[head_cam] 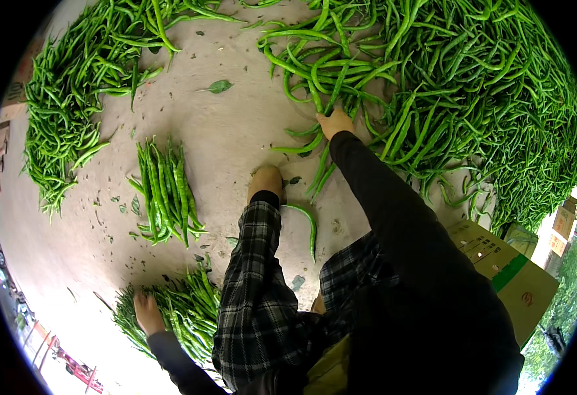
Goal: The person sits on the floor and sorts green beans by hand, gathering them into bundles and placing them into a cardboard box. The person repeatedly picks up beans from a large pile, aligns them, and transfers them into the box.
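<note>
Long green chili peppers [333, 74] spread loosely from the edge of a large heap [471, 94] at the upper right. Among these loose ones is my right hand [335, 122], its thumb and fingers closed around pepper stalks or ends. At the lower left, my left hand [148, 312] lies on the far end of a pile of aligned peppers [190, 306]; its fingertips are partly hidden, and whether they grip any is unclear. A neat bundle of peppers [165, 190] lies on the floor left of my foot [266, 180]. One single curved pepper [310, 227] rests between my legs.
Another heap of peppers [66, 113] runs along the upper left. A cardboard box [505, 276] with a green stripe and printed writing stands at my right side. Leaves [219, 87] and bits of debris are scattered over the concrete floor [204, 118]. Red metal framing [74, 363] shows at the lower left rim.
</note>
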{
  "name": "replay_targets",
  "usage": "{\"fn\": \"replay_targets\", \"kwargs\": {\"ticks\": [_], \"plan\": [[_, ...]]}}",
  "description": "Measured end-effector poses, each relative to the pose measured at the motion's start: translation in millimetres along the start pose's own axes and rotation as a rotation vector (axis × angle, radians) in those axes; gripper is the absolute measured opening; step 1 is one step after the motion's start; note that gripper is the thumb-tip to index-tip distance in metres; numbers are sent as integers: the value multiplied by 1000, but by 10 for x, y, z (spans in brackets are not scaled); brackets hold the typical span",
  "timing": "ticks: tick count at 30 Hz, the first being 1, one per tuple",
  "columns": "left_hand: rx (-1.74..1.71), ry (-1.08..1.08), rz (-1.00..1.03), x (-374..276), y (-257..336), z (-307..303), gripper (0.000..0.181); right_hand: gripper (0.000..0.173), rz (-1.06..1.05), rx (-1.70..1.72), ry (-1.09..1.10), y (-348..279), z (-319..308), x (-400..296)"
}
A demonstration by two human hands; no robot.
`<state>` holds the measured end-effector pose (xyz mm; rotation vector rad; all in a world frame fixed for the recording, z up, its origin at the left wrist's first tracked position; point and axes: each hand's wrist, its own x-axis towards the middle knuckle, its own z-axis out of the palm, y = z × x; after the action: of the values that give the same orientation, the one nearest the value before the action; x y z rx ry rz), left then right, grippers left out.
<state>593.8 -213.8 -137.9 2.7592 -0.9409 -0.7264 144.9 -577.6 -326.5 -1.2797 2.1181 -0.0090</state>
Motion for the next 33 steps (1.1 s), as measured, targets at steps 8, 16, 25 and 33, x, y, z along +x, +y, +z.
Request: {"fn": "replay_targets", "kwargs": {"ticks": [8,16,25,33], "plan": [[-671,-820,328,480,3301,1534,44,42,-119,819,-75,40,-130,-1120],[-1147,-975,-313,298,3428,1879,22,26,-709,342,-196,461,-118,-1842],[-1174,-935,-13,535,3347,1560,33,10,-1333,-421,-416,1060,-75,-1555],[-812,-1270,62,61,3442,1962,34,26,-361,698,-112,158,-249,-1508]]}}
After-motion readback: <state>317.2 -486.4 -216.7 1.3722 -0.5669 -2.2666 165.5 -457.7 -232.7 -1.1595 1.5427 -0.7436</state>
